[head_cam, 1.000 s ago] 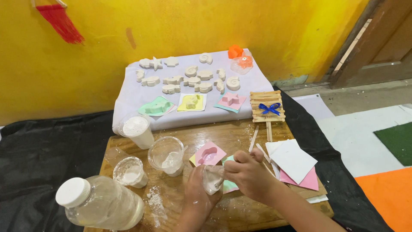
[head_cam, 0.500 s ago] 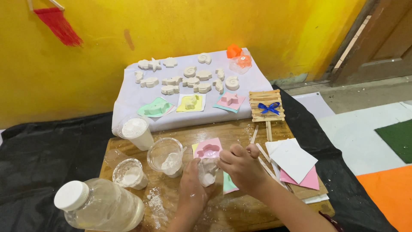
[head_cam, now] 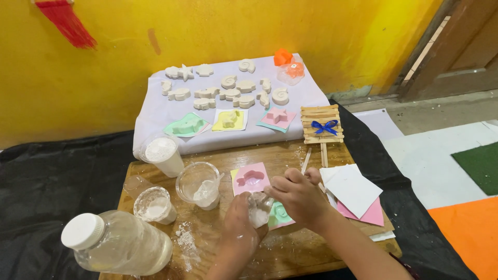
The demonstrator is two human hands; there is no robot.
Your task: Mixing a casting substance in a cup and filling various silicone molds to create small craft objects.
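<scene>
— Many white cast shapes [head_cam: 228, 89] already lie finished on the cloth at the back, and three moulds [head_cam: 231, 120] there look filled.
— And now?
— Left hand [head_cam: 239, 228] wraps a small plastic cup [head_cam: 258, 209] of white mix, fingers curled round it; right hand [head_cam: 296, 196] pinches a stick in it. Pink mould [head_cam: 250, 179] on the wooden surface [head_cam: 290, 249] just behind sits unfilled.

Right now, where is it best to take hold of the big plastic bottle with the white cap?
Probably around the clear body of the bottle, coming from above. It lies on its side on the wooden board, cap pointing left, so the round middle is open to fingers.
</scene>
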